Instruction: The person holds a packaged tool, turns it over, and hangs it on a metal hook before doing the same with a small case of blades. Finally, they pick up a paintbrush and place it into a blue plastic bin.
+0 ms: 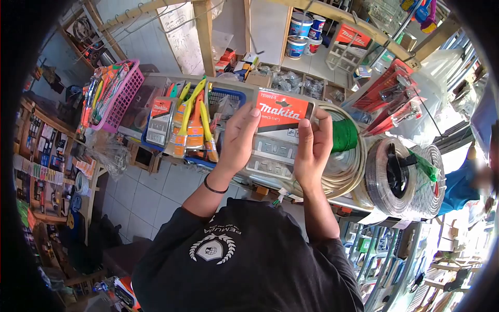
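Between my two hands is a Makita blade pack [279, 117], held up over the counter with its red and black label facing me. Metal plates with slots show through its clear plastic lower part. My left hand [240, 136] grips its left edge, thumb on the front. On the right side, my right hand [314, 143] pinches it with the thumb over the label. A similar pack [160, 122] leans in a blue basket [232, 96] to the left, beside several paint brushes [193, 125] with yellow and orange handles.
At the left end stands a pink basket [120, 96] full of tools. Coiled cable [349, 179], a green twine spool [344, 136] and plastic-wrapped hose rolls [391, 177] lie to the right. Red hanging packs [387, 99] stand behind them. Paint tins [297, 47] sit at the back.
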Demonstrator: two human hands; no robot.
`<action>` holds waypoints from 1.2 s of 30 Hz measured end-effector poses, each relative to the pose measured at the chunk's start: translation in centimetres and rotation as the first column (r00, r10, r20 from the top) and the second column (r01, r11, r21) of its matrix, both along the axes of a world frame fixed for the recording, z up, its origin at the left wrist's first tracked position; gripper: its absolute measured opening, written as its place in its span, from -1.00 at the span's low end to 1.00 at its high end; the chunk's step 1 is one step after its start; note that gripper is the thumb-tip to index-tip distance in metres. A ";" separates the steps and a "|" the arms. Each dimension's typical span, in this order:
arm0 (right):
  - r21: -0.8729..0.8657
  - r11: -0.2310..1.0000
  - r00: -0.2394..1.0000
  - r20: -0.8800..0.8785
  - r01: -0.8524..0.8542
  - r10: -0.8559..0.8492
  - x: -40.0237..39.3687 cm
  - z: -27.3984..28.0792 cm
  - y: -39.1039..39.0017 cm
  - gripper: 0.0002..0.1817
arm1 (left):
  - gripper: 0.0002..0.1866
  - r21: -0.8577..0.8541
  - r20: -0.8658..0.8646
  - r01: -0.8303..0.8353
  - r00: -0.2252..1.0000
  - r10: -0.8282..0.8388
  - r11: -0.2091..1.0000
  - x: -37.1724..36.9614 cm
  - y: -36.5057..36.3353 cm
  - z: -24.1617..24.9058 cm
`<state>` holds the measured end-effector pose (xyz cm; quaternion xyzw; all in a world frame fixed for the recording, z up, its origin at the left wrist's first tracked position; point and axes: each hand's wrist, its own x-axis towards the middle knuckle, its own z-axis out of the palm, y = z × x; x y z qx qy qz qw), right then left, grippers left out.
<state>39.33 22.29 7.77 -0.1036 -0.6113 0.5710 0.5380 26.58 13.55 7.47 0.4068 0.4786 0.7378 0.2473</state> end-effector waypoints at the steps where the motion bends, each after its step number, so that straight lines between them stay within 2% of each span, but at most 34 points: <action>1: 0.011 1.000 1.000 0.024 -0.020 0.020 1.0 0.1 0.9 -0.74 | -0.65 0.025 -0.020 -0.012 1.000 0.012 1.000 0.7 0.7 0.6; 5: 0.098 0.995 0.999 0.028 0.022 -0.025 3.0 2.7 2.7 -0.58 | -0.66 0.119 -0.092 -0.041 0.994 0.052 0.992 2.9 3.2 2.9; 8: 0.152 0.988 0.999 -0.044 -0.001 0.008 3.2 3.8 4.4 -0.59 | -0.65 0.119 -0.056 -0.014 0.998 0.021 0.993 3.6 4.0 4.1; 9: 0.174 0.985 0.997 -0.080 0.012 0.002 3.1 4.4 4.8 -0.59 | -0.64 0.194 -0.030 -0.016 0.999 0.022 0.981 4.4 4.6 5.0; 13: 0.153 0.983 0.992 -0.065 -0.101 0.112 3.5 6.1 6.3 -0.60 | -0.65 0.220 -0.035 -0.025 0.999 0.034 0.975 4.7 5.7 6.5; 19: 0.164 0.978 0.986 -0.079 -0.130 0.145 2.8 6.9 8.1 -0.52 | -0.68 0.222 -0.050 -0.074 0.995 0.088 0.972 4.0 7.2 7.0; 23: 0.203 0.965 0.982 -0.053 -0.167 0.181 2.7 7.1 8.7 -0.45 | -0.68 0.233 -0.036 -0.086 0.995 0.097 0.969 3.8 7.7 6.9; 26: 0.219 0.965 0.989 0.003 -0.143 0.146 2.6 7.0 9.0 -0.44 | -0.67 0.217 -0.070 -0.108 0.990 0.126 0.970 3.5 7.9 6.6; 29: 0.171 0.972 0.986 -0.011 -0.162 0.166 2.4 7.0 8.9 -0.44 | -0.64 0.217 -0.024 -0.070 0.997 0.077 0.974 3.8 7.9 7.0; 32: 0.250 0.965 0.996 -0.003 -0.084 0.088 2.0 6.8 9.3 -0.44 | -0.63 0.200 -0.015 -0.068 0.997 0.073 0.977 3.4 8.2 7.0; 36: 0.216 0.973 0.997 0.033 -0.075 0.070 2.2 7.6 8.6 -0.44 | -0.62 0.192 0.054 -0.025 0.998 0.015 0.981 3.0 8.4 6.7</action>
